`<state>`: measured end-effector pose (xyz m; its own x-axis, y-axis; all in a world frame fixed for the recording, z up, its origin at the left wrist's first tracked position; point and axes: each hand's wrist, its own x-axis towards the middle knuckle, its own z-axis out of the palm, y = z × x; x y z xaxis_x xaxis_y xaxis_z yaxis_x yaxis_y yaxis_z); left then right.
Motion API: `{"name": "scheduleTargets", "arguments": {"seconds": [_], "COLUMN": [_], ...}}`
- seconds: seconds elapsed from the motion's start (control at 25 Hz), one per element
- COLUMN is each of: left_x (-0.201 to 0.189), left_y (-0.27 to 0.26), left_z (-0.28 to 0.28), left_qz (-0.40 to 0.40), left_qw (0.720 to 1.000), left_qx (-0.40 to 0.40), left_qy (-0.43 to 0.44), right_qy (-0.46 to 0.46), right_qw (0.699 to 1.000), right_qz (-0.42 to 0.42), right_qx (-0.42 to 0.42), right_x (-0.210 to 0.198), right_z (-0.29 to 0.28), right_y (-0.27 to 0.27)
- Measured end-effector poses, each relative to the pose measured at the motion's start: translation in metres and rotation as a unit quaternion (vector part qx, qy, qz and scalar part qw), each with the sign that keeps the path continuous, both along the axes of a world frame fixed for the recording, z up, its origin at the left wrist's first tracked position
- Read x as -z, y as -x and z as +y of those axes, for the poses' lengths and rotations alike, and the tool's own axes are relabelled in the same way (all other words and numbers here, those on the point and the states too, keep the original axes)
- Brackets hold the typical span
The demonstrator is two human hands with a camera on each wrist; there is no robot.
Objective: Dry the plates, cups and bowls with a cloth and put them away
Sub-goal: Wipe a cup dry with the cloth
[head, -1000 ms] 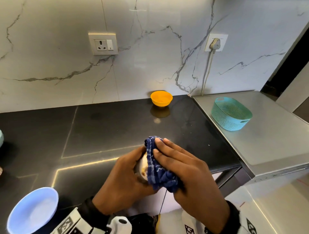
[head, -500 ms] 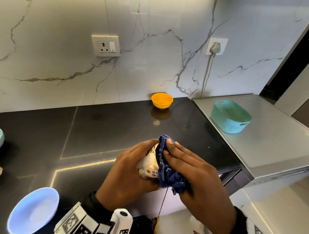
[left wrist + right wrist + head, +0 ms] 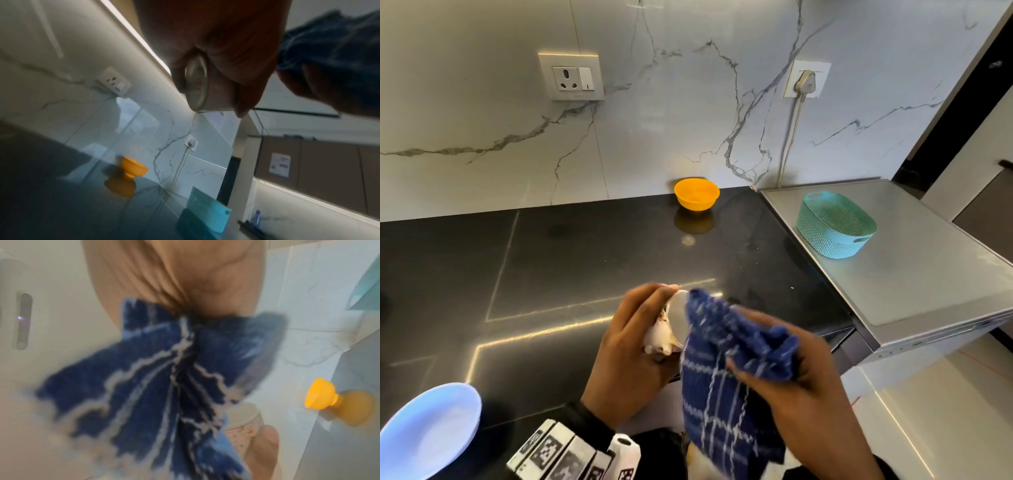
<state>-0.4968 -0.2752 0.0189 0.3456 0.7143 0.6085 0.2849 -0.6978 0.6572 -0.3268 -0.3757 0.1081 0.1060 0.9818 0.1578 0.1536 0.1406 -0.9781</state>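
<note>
Since a second ago my right hand (image 3: 801, 387) has drawn the bunched checked cloth (image 3: 722, 370) off the cup (image 3: 669, 329), gripped sideways in my left hand (image 3: 633, 353) above the counter's (image 3: 551, 267) near edge; glazed, likely slippery and fragile, so I'd hold its body.

- The head view looks down and forward from above onto the black surface (image 3: 571, 260) and the marble wall.
- The left wrist view, tilted, looks from close under the left hand (image 3: 222, 48) toward the wall.
- The right wrist view sits close behind the blurred cloth (image 3: 156, 386).
- All three share the orange bowl (image 3: 696, 193) (image 3: 133, 167) (image 3: 318, 394).
</note>
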Motion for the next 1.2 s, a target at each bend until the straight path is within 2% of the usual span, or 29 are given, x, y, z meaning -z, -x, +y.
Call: {"name": "scheduleTargets", "arguments": {"seconds": [0.04,0.12,0.2,0.24,0.28,0.36,0.44,0.48,0.56,0.64,0.68,0.72,0.76,0.8,0.84,1.0,1.04,1.12,1.2], "left_x": [-0.002,-0.002,-0.002,-0.001,0.000,0.005,0.008,0.008,0.006,0.006,0.007,0.008,0.008,0.006,0.006,-0.001,-0.003,0.003,0.001], "left_y": [0.000,0.000,0.002,0.002,0.001,-0.003,-0.006,-0.006,-0.009,-0.016,-0.019,-0.022,-0.025,-0.028,-0.030,-0.027,-0.027,-0.025,-0.026], "left_z": [-0.003,-0.007,-0.009,-0.008,-0.007,-0.006,-0.011,-0.014,-0.018,-0.017,-0.016,-0.016,-0.016,-0.018,-0.022,-0.024,-0.023,-0.020,-0.016], "left_qz": [-0.034,-0.098,-0.167,-0.210,-0.266,-0.389,-0.482,-0.509,-0.527,-0.527,-0.526,-0.527,-0.525,-0.525,-0.527,-0.537,-0.545,-0.555,-0.534], "left_qw": [0.998,0.984,0.957,0.935,0.902,0.809,0.711,0.672,0.625,0.608,0.607,0.604,0.601,0.592,0.577,0.532,0.531,0.572,0.641], "left_qx": [0.005,0.028,0.062,0.080,0.103,0.150,0.184,0.190,0.195,0.182,0.167,0.162,0.163,0.174,0.183,0.174,0.159,0.094,0.021], "left_qy": [0.054,0.146,0.228,0.273,0.323,0.415,0.477,0.502,0.542,0.566,0.572,0.575,0.580,0.586,0.596,0.631,0.629,0.597,0.551], "right_qy": [0.007,0.045,0.090,0.108,0.121,0.116,0.097,0.085,0.062,-0.009,-0.066,-0.132,-0.182,-0.207,-0.211,-0.140,-0.122,-0.092,-0.055], "right_qw": [0.994,0.946,0.906,0.896,0.889,0.886,0.902,0.915,0.944,0.974,0.974,0.955,0.923,0.893,0.875,0.850,0.844,0.827,0.820], "right_qz": [0.082,0.244,0.310,0.321,0.326,0.329,0.315,0.298,0.216,0.000,-0.117,-0.229,-0.324,-0.392,-0.431,-0.507,-0.520,-0.549,-0.563], "right_qx": [0.070,0.211,0.274,0.286,0.297,0.306,0.278,0.258,0.242,0.226,0.185,0.138,0.102,0.076,0.059,-0.010,-0.039,-0.077,-0.088], "right_x": [0.002,0.016,0.026,0.030,0.033,0.037,0.039,0.038,0.035,0.028,0.023,0.020,0.019,0.020,0.022,0.027,0.028,0.025,0.021], "right_z": [0.001,0.005,0.005,0.005,0.002,-0.004,-0.015,-0.020,-0.027,-0.026,-0.023,-0.018,-0.013,-0.008,-0.004,0.008,0.008,0.009,0.010], "right_y": [-0.002,-0.004,-0.004,-0.005,-0.007,-0.013,-0.020,-0.023,-0.024,-0.021,-0.018,-0.014,-0.010,-0.005,0.001,0.021,0.022,0.023,0.022]}}
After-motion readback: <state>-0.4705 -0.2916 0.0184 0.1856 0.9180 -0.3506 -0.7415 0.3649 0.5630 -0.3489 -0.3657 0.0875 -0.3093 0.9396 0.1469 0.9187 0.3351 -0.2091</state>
